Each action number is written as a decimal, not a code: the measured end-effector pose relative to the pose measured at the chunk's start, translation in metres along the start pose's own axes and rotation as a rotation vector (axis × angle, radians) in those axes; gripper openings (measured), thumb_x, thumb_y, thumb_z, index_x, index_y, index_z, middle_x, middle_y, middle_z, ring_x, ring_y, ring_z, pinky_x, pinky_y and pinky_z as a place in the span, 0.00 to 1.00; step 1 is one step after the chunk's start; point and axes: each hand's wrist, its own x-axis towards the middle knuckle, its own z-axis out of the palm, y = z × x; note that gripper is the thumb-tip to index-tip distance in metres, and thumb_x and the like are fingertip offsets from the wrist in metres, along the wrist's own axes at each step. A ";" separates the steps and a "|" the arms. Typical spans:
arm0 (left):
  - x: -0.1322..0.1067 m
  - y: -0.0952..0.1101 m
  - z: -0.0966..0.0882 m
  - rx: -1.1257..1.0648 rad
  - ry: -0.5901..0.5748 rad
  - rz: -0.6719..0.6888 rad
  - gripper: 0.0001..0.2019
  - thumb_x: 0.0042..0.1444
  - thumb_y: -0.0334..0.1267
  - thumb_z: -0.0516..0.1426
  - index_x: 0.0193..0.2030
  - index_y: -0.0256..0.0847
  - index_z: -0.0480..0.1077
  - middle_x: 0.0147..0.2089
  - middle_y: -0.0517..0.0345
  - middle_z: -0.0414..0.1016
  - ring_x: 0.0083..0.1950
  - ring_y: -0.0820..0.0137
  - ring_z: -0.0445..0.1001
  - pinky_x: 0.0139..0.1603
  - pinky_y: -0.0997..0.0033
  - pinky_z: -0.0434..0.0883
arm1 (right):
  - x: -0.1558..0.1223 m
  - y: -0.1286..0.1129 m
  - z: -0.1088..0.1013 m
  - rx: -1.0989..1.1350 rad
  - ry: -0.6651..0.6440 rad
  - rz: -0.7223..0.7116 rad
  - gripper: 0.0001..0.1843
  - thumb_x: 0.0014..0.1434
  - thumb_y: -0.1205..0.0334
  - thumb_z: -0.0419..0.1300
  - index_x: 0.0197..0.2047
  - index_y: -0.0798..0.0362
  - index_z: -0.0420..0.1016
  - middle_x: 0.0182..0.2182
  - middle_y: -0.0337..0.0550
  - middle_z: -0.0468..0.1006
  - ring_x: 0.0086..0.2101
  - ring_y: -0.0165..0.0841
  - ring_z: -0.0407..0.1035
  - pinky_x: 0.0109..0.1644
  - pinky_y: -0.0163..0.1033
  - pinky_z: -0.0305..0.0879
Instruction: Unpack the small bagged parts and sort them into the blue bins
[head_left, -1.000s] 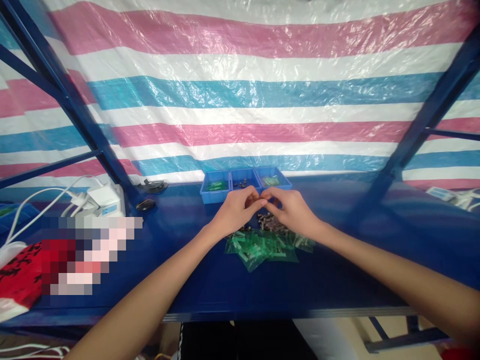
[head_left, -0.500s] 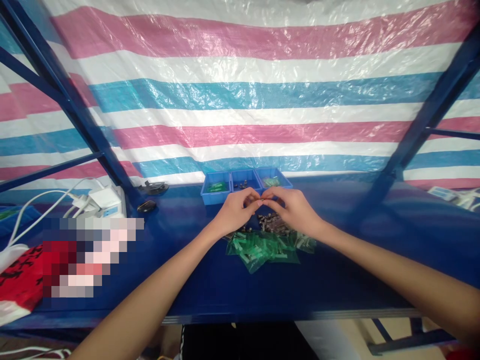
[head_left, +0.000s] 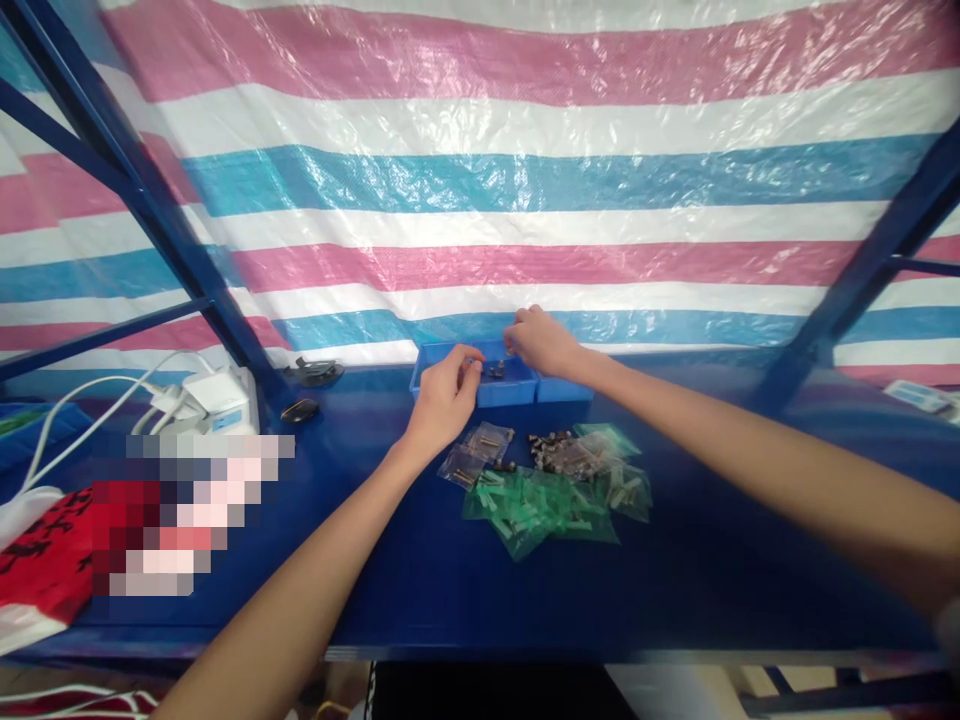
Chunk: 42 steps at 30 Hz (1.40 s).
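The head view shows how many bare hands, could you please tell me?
2: the left hand is at the left part of the blue bins, the right hand near their right end.

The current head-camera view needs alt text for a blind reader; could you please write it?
A person's left hand and higher right hand are at blue plastic bins on a blue table. Nearer lie green plastic bags and clear plastic bags of small parts; striped sheeting hangs behind.

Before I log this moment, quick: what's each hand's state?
Left hand: partly curled beside the blue plastic bins; whether it holds anything cannot be told.
Right hand: curled near them; its grip's contents cannot be told.
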 end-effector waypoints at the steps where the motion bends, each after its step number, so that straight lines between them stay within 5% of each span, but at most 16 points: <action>1: 0.000 0.000 -0.001 0.027 -0.012 0.015 0.09 0.70 0.40 0.50 0.48 0.41 0.70 0.29 0.61 0.69 0.29 0.71 0.70 0.33 0.72 0.66 | 0.007 0.000 0.004 -0.002 -0.007 -0.007 0.11 0.62 0.72 0.57 0.40 0.58 0.82 0.44 0.63 0.76 0.47 0.50 0.66 0.48 0.47 0.60; 11: -0.002 0.009 -0.011 0.255 -0.081 0.105 0.11 0.72 0.39 0.47 0.51 0.41 0.69 0.35 0.56 0.74 0.36 0.67 0.73 0.37 0.69 0.64 | 0.018 0.001 0.016 0.130 -0.112 -0.172 0.08 0.57 0.72 0.64 0.33 0.50 0.83 0.34 0.46 0.80 0.38 0.39 0.70 0.45 0.43 0.64; 19: 0.003 0.006 -0.020 0.342 -0.068 0.092 0.11 0.70 0.37 0.49 0.51 0.41 0.70 0.42 0.54 0.76 0.39 0.66 0.74 0.40 0.67 0.67 | 0.003 0.007 -0.004 0.232 -0.023 -0.184 0.11 0.65 0.64 0.57 0.42 0.50 0.83 0.38 0.49 0.81 0.39 0.40 0.73 0.45 0.46 0.67; 28: 0.003 0.006 -0.024 0.459 -0.263 0.128 0.11 0.67 0.35 0.51 0.46 0.41 0.74 0.44 0.53 0.76 0.41 0.64 0.75 0.39 0.67 0.67 | -0.073 -0.024 -0.038 0.265 0.103 -0.195 0.15 0.71 0.65 0.50 0.42 0.54 0.78 0.37 0.50 0.79 0.40 0.42 0.71 0.48 0.49 0.64; 31: 0.003 0.013 -0.026 0.365 -0.358 0.137 0.09 0.65 0.37 0.55 0.46 0.42 0.76 0.42 0.53 0.78 0.41 0.63 0.76 0.40 0.67 0.68 | -0.099 -0.045 -0.037 0.239 0.015 -0.215 0.13 0.71 0.65 0.51 0.42 0.53 0.77 0.36 0.49 0.79 0.39 0.42 0.71 0.45 0.47 0.65; 36: 0.001 0.012 -0.032 0.145 -0.732 -0.079 0.17 0.54 0.51 0.66 0.44 0.43 0.78 0.35 0.55 0.79 0.32 0.65 0.76 0.30 0.70 0.66 | -0.124 -0.062 -0.025 0.277 -0.086 -0.197 0.10 0.68 0.67 0.55 0.45 0.53 0.78 0.38 0.51 0.80 0.41 0.43 0.72 0.45 0.47 0.67; 42: -0.003 0.006 -0.031 0.116 -0.802 -0.105 0.09 0.52 0.44 0.66 0.37 0.44 0.76 0.32 0.59 0.75 0.27 0.69 0.72 0.25 0.73 0.61 | -0.126 -0.057 -0.019 0.392 -0.081 -0.161 0.12 0.68 0.68 0.54 0.43 0.51 0.80 0.38 0.50 0.80 0.40 0.42 0.72 0.43 0.46 0.68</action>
